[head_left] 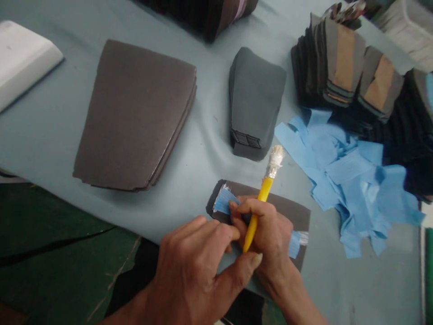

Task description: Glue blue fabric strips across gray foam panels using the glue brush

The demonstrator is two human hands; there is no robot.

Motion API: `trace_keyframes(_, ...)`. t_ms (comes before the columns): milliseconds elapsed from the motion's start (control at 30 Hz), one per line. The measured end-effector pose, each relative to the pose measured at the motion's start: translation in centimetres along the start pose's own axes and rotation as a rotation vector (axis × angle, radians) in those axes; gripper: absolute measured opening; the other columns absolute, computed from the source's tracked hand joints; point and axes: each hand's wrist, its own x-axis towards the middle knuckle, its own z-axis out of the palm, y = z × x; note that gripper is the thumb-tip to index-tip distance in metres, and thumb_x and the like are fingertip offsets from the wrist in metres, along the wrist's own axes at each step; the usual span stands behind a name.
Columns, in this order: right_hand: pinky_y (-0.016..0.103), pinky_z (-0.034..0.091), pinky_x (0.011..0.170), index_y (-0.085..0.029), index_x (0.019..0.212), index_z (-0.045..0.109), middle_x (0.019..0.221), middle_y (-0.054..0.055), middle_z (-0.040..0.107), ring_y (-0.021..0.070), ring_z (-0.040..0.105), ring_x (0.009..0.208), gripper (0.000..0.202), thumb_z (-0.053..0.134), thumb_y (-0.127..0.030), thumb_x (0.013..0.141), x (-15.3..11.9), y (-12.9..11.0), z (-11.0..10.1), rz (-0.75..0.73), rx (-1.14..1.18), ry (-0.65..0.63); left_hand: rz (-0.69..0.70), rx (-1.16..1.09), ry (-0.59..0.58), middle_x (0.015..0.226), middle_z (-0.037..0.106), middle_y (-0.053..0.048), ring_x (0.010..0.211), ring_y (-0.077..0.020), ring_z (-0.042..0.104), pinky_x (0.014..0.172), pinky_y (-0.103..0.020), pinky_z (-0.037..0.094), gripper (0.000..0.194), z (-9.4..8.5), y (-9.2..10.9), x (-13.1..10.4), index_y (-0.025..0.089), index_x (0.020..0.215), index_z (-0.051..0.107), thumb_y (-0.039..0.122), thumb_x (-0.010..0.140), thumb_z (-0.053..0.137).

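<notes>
A flat dark grey-brown piece [287, 205] of material lies near the table's front edge. One blue fabric strip [223, 201] sits at its left end with whitish smears beside it, and another blue strip [295, 243] is at its right end. My right hand [267, 230] is closed around a yellow-handled brush [265, 189], its whitish end pointing up and away. The thumb and fingertip of that hand are at the left blue strip. My left hand [196, 266] hovers close by with thumb stretched out and fingers bent, nothing visible in it; some fingertips are hidden.
Large dark brown panels [135, 117] are stacked at left, with smaller grey pieces [257, 90] stacked mid-table. A loose pile of blue strips [352, 171] lies at right. Behind it stand bundles of dark pieces [341, 58]. A white object [27, 58] rests at far left.
</notes>
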Motion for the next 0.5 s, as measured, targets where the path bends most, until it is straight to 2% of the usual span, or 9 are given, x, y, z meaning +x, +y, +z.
trace_keyframes(200, 0.024, 0.052, 0.055, -0.028, 0.101, 0.052, 0.071, -0.007, 0.070, 0.0133, 0.070, 0.059, 0.020, 0.057, -0.008, 0.099, 0.1, -0.1, -0.3, 0.006, -0.002, 0.005, -0.033, -0.014, -0.027, 0.066, 0.063, 0.006, 0.059, -0.0114, 0.062, 0.058, -0.029, 0.045, 0.029, 1.0, 0.5, 0.3, 0.022, 0.075, 0.057, 0.024, 0.104, 0.058)
trace_keyframes(367, 0.022, 0.054, 0.060, -0.027, 0.104, 0.054, 0.080, -0.006, 0.074, 0.0117, 0.071, 0.063, 0.018, 0.059, -0.010, 0.100, -0.4, 0.4, 0.1, 0.018, -0.031, 0.038, 0.001, 0.018, -0.041, 0.058, 0.052, 0.007, 0.050, -0.0081, 0.052, 0.052, -0.027, 0.039, 0.032, 0.5, 0.5, -0.1, 0.022, 0.067, 0.048, 0.010, 0.096, 0.056)
trace_keyframes(500, 0.021, 0.055, 0.064, -0.027, 0.102, 0.055, 0.080, -0.007, 0.074, 0.0111, 0.072, 0.065, 0.014, 0.061, -0.013, 0.102, -0.4, 0.5, 0.4, 0.008, -0.047, 0.055, -0.014, -0.039, -0.069, 0.057, 0.049, 0.008, 0.049, -0.0073, 0.050, 0.051, -0.026, 0.038, 0.031, -0.1, 0.5, -0.6, 0.022, 0.068, 0.047, 0.008, 0.094, 0.056)
